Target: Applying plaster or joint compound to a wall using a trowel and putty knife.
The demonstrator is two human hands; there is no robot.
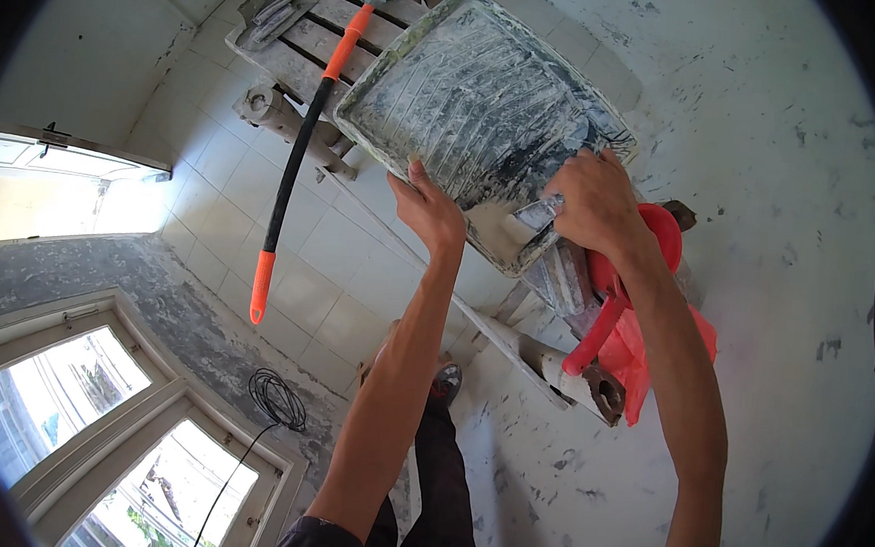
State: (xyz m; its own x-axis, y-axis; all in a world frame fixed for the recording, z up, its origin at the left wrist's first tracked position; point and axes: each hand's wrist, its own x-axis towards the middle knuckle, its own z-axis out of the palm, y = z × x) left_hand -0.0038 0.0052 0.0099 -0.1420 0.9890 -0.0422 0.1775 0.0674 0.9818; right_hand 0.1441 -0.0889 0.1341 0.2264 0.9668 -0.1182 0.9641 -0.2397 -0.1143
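Observation:
A shallow paint tray, ribbed and crusted with grey-white residue, is tilted in front of me. My left hand grips its near edge with the thumb on top; the other fingers are hidden beneath. In my right hand is a scraper, its flat metal blade inside the tray's near corner. A small pool of cream-coloured paint lies there, right beside the blade. The scraper's handle is mostly covered by my fingers.
A slatted bench stands under the tray, with a black-and-orange extension pole across it. Red plastic containers sit beside my right forearm. A coiled black cable hangs near the windows at lower left.

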